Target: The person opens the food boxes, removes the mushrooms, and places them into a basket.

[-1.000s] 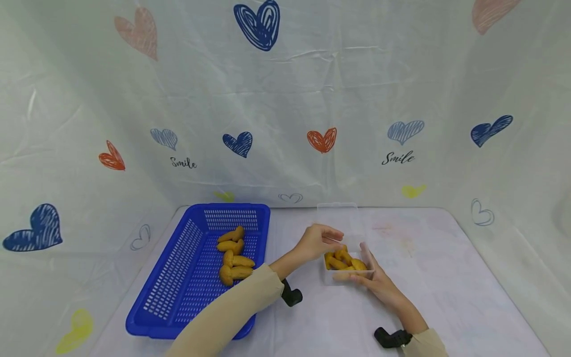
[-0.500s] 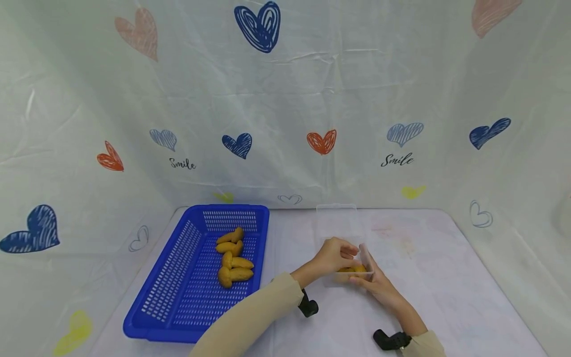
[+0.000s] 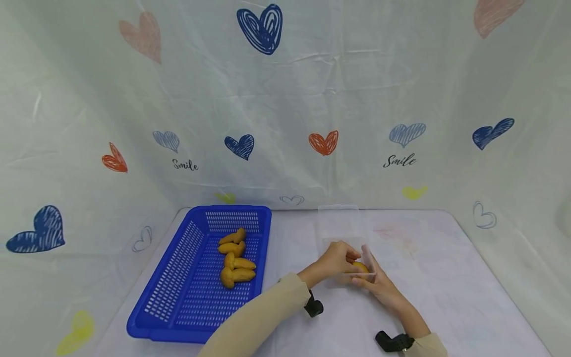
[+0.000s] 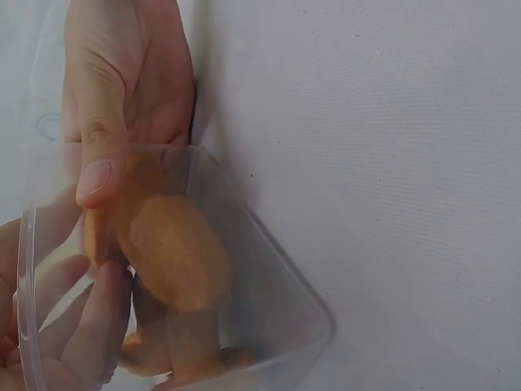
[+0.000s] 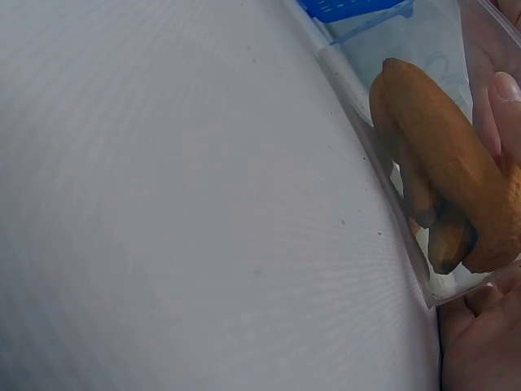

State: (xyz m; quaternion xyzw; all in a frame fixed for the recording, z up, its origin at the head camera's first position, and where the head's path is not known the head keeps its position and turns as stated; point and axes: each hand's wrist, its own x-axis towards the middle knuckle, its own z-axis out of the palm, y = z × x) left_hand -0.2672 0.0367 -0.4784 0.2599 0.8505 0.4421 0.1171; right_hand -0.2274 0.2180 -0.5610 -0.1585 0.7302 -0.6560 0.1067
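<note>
A clear plastic box point(image 4: 281, 305), its lid point(image 3: 339, 220) standing open behind it, has several yellow-brown mushrooms point(image 5: 444, 134) inside. My right hand point(image 3: 387, 290) grips the box at its right side and near corner; in the left wrist view that thumb hooks over the rim. My left hand point(image 3: 332, 260) reaches down into the box with curled fingers point(image 4: 102, 322), pinching at a mushroom point(image 4: 183, 252). In the head view the left hand covers most of the contents; one yellow mushroom point(image 3: 360, 267) shows beside its fingertips.
To the left stands a blue perforated basket point(image 3: 151, 329) with several mushrooms point(image 3: 236, 275) along its right side. The table has a white cover point(image 3: 446, 277), and a white curtain point(image 3: 285, 99) printed with hearts hangs behind. Black wrist cameras point(image 3: 394, 342) are strapped on both wrists.
My left hand has moved right and down into the box, its fingers curling and hiding mushrooms that showed before. My right hand keeps its grip on the box.
</note>
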